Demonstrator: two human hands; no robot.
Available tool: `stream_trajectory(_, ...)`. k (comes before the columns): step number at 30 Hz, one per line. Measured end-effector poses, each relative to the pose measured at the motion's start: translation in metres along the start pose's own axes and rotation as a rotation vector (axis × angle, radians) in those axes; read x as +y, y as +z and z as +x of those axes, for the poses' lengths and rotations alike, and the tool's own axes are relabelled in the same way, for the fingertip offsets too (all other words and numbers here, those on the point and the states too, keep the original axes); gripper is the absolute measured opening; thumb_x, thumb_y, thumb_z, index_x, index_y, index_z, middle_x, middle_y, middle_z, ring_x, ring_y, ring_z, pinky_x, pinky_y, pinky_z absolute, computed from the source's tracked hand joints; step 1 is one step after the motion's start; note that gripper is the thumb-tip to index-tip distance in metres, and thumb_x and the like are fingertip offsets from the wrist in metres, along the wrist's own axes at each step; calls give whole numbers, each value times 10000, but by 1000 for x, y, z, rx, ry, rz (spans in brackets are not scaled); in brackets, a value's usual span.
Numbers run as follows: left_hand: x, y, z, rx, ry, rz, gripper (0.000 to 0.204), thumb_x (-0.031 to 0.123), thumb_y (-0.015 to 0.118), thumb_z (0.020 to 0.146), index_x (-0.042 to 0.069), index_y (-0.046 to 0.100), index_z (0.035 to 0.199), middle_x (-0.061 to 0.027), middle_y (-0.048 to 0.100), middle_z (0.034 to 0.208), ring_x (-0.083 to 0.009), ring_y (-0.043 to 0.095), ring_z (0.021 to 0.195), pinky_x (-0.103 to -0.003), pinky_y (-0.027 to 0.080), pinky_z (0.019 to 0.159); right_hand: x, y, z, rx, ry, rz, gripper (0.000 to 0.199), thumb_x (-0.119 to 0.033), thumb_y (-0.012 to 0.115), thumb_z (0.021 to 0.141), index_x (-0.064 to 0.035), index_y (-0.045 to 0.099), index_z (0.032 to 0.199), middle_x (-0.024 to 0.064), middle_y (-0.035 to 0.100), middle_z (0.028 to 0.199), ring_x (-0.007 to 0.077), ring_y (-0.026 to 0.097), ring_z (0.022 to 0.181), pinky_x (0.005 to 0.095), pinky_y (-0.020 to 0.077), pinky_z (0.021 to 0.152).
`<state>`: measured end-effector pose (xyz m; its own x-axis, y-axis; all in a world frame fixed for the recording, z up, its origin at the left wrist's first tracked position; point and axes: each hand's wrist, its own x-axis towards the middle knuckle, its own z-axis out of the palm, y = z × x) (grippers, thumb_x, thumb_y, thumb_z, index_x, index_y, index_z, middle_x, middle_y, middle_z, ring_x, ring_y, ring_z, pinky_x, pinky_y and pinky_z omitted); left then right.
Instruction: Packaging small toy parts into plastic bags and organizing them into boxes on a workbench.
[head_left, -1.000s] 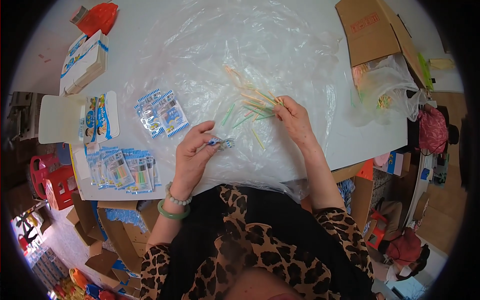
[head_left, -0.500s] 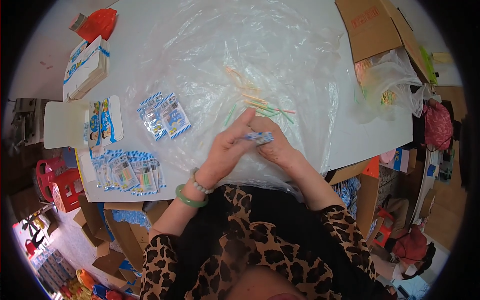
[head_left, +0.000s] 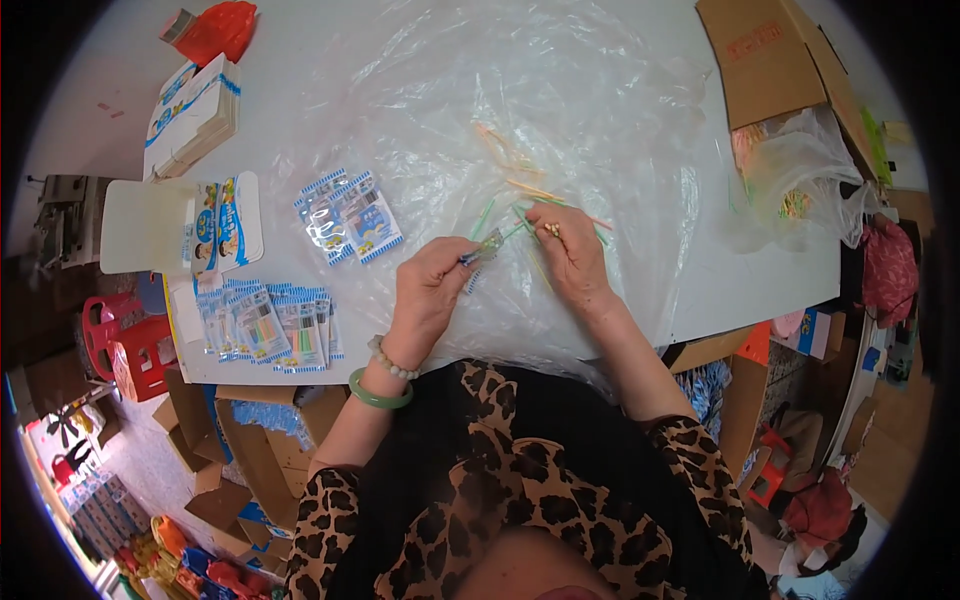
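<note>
Head view: a person in a leopard-print top works at a white counter (head_left: 760,290), seen from above.
Plastic sheet: a big clear crinkled sheet (head_left: 560,110) covers most of the counter; the work goes on over its near part.
Cardboard box: an open brown box (head_left: 765,60) sits at the far right, with a clear bag of coloured bits (head_left: 800,185) just beside it.
Filled packets: a row of finished blue-edged packets (head_left: 265,325) lies at the near left edge; two more (head_left: 345,215) lie further in.
Loose sticks: thin coloured sticks (head_left: 510,150) lie scattered on the sheet beyond the hands.
Left hand (head_left: 430,295): closed around a small clear packet (head_left: 483,248), pinching it up off the sheet.
Right hand (head_left: 570,255): fingers drawn narrow on a few sticks (head_left: 545,228), their tips touching or nearly touching the packet's mouth.
Risk, as I judge it: the packet is flimsy and its mouth small, so a stick could miss and drop among the loose ones; the slick sheet could bunch under the wrists and drag sticks toward the edge.
</note>
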<state>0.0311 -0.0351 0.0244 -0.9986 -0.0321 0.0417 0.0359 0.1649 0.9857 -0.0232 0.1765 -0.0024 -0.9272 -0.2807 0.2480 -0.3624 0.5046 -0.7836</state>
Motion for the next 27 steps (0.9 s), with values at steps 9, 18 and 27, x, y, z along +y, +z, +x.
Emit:
stream_trajectory(9, 6, -1, 2, -67, 5, 159, 137, 18, 646, 778, 2, 657, 914, -98, 551, 718, -222, 538, 647, -295, 436, 596, -83, -10, 24, 26, 169, 802, 193, -190, 430, 977, -15, 484, 1037, 179, 630, 1100, 226, 578, 1059, 405, 359, 1018)
stream_trajectory(18, 7, 1, 3, -91, -72, 99, 120, 41, 670, 778, 0, 648, 889, -77, 524, 677, -167, 495, 612, -292, 410, 564, -76, 22, 26, 19, -7, 678, 152, -184, 408, 984, -61, 464, 1054, 169, 644, 1092, 214, 575, 1086, 457, 199, 1107)
stream_trajectory(27, 5, -1, 5, -139, -84, 100, 133, 94, 671, 775, 29, 673, 891, -103, 555, 681, -215, 556, 611, -320, 439, 564, -72, 24, 28, -10, 7, 705, 136, -209, 403, 988, -82, 429, 1031, 170, 664, 1038, 231, 605, 1039, 467, 171, 1112)
